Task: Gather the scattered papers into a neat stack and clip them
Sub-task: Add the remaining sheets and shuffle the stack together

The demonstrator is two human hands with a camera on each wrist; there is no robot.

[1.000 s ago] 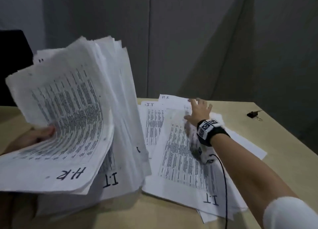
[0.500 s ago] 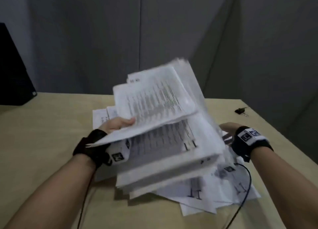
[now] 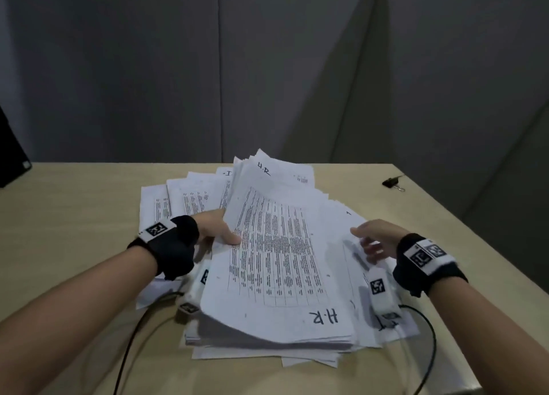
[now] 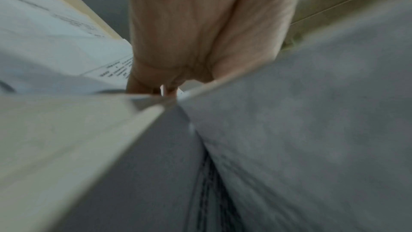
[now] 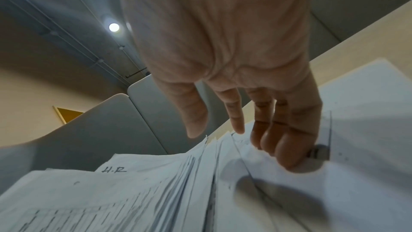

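A thick stack of printed papers (image 3: 276,261) lies mid-table, its top sheet marked "H.R". Loose sheets (image 3: 178,198) stick out from under it at the back left and right. My left hand (image 3: 225,235) grips the stack's left edge, thumb on top and fingers tucked below; in the left wrist view the fingers (image 4: 151,87) vanish between blurred sheets. My right hand (image 3: 364,244) is at the stack's right edge with straight fingers (image 5: 287,147) touching the loose sheets there. A black binder clip (image 3: 392,183) lies alone at the far right.
The light wooden table (image 3: 74,216) ends close on the right and near sides. Grey partition walls (image 3: 267,67) stand right behind it. A dark object (image 3: 12,157) sits at the far left edge. Black cables (image 3: 130,335) trail from both wrists over the near table.
The left hand has brought the raised bundle down onto the sheets on the table. The right hand has left the flat sheets and come to the stack's right edge.
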